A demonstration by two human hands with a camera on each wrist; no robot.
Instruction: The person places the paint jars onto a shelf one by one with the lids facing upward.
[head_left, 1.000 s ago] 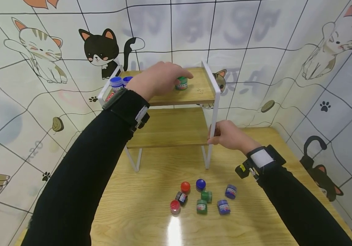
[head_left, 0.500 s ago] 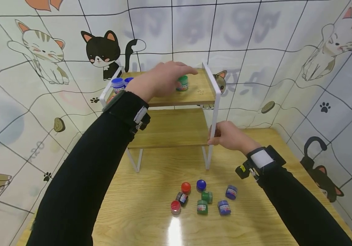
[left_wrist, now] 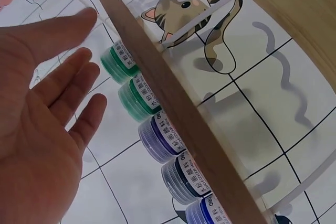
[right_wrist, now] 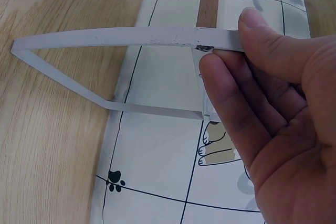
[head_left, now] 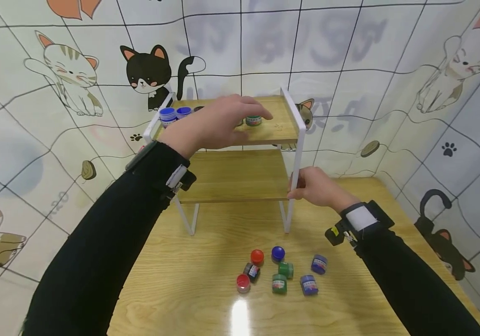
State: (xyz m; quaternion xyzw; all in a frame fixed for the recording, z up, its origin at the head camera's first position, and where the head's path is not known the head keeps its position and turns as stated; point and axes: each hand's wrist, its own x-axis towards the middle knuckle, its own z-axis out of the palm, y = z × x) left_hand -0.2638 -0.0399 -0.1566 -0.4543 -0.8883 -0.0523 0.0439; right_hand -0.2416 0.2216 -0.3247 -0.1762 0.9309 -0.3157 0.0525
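Observation:
Over the front of a two-tier wooden shelf's top board (head_left: 276, 109), my left hand (head_left: 219, 122) hovers with fingers loosely spread, holding nothing. Beside it stands a green paint jar (head_left: 253, 121). The left wrist view shows a row along the board's edge: two green paint jars (left_wrist: 137, 99), a dark blue jar (left_wrist: 159, 139), a blackish jar (left_wrist: 184, 178) and a blue jar (left_wrist: 207, 212). In the head view my hand covers part of this row. My right hand (head_left: 317, 187) pinches the shelf's white metal upright (right_wrist: 115, 38) between thumb and fingers, near the lower board (head_left: 240, 177).
Loose paint jars lie on the wooden table (head_left: 181, 284) before the shelf: red jars (head_left: 243, 283), a black jar (head_left: 252, 272), green jars (head_left: 279, 283) and blue jars (head_left: 309, 284). A cat-patterned sheet (head_left: 349, 37) hangs behind and at the sides.
My left hand has drawn back a little from the green jar, toward the shelf's front and left. The right hand keeps its grip on the upright. The head view has shifted slightly.

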